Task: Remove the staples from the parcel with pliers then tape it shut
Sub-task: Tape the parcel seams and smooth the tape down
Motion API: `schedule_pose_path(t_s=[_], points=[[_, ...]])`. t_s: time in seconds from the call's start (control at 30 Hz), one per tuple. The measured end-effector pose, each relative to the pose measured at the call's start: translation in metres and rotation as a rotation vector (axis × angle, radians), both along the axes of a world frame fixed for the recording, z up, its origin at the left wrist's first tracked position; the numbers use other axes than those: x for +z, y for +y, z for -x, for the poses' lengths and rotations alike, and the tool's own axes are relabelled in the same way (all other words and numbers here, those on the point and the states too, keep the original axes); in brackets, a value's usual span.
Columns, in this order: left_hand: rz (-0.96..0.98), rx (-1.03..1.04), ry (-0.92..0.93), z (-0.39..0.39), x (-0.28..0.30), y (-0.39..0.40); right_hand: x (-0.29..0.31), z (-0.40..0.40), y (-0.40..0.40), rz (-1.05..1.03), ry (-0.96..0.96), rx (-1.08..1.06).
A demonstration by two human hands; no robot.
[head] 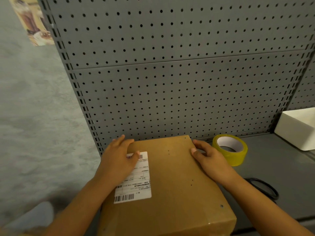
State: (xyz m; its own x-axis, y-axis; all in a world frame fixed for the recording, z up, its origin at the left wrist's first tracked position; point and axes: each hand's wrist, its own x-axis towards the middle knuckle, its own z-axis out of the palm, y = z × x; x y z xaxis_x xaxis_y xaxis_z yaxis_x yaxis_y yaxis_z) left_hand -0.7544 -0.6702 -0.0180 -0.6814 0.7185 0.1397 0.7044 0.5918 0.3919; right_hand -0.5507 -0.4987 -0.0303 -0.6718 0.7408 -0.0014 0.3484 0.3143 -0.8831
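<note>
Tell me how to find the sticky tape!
Start at the big brown parcel on the grey shelf. Look just past its far right corner, beside the right hand. The tape roll is the only round yellow ring there, unlike the square white box behind it.

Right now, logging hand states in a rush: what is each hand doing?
Left hand: open, resting flat on the parcel, over its label.
Right hand: open, fingers against the parcel's right edge.
</note>
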Motion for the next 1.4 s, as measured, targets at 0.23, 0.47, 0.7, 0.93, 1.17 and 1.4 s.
schedule_pose_path(t_s=[0.23,0.47,0.7,0.93,1.17,1.4], points=[[0.013,0.021,-0.125,-0.002,-0.007,-0.006,0.006,-0.005,-0.002,0.115,-0.126,0.129],[-0.024,-0.017,-0.139,-0.001,-0.001,0.011,0.003,-0.003,0.01,0.169,-0.04,0.086],[-0.142,0.061,-0.258,0.002,0.001,-0.004,0.0,-0.005,0.01,0.129,-0.044,0.079],[-0.185,0.08,-0.467,-0.006,-0.006,-0.015,0.0,-0.004,0.009,0.16,-0.027,0.081],[-0.081,0.092,-0.344,-0.011,-0.001,-0.015,0.005,-0.005,0.007,0.096,-0.074,0.097],[0.116,0.073,-0.032,-0.021,-0.004,-0.001,0.009,-0.005,0.008,0.036,-0.151,0.175]])
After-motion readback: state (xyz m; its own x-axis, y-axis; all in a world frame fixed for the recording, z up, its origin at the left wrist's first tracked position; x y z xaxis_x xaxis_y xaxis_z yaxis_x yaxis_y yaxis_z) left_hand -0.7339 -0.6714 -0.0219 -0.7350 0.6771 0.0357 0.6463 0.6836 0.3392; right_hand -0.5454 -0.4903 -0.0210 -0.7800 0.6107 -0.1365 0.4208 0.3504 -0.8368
